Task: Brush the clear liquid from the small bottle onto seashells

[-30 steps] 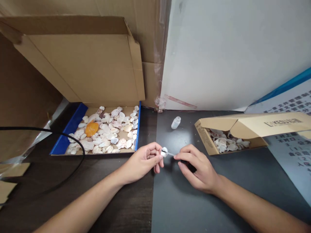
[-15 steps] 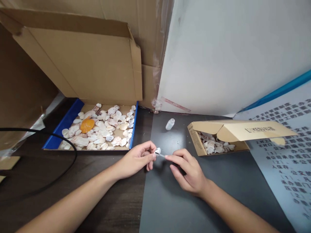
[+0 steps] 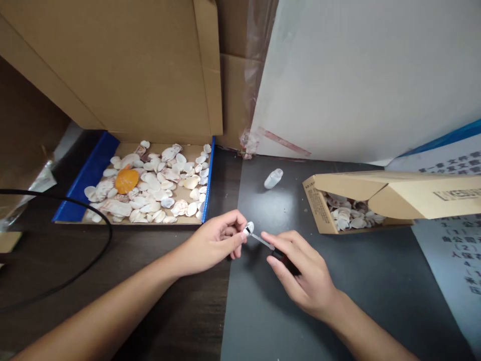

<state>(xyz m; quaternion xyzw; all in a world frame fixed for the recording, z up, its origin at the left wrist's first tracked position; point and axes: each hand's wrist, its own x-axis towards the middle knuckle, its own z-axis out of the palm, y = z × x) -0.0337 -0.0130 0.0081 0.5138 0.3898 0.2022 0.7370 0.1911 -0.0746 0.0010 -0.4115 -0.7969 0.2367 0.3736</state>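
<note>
- White and small, the shell (image 3: 251, 226) sits up off the table at the fingertips of the left hand (image 3: 220, 243), pinched between thumb and fingers near the seam of dark wood and grey mat (image 3: 259, 316).
- The right hand (image 3: 304, 273) closes around the black handle (image 3: 277, 253) of a thin, translucent stick (image 3: 262, 241), its forefinger reaching forward along the tool.
- The stick's tip meets the shell's dark patch in this view; whether they truly touch, I cannot tell.
- A steady shell matters most here, I judge: a firm but light pinch, fingertips well clear of the tip.
- Small, slow strokes from the right fingers should serve better than moving the whole arm.
- The little bottle (image 3: 273, 178) stands apart, beyond both hands, between the blue-sided tray (image 3: 80, 183) and the carton (image 3: 319, 210); elbows and sleeves could best give it room.
</note>
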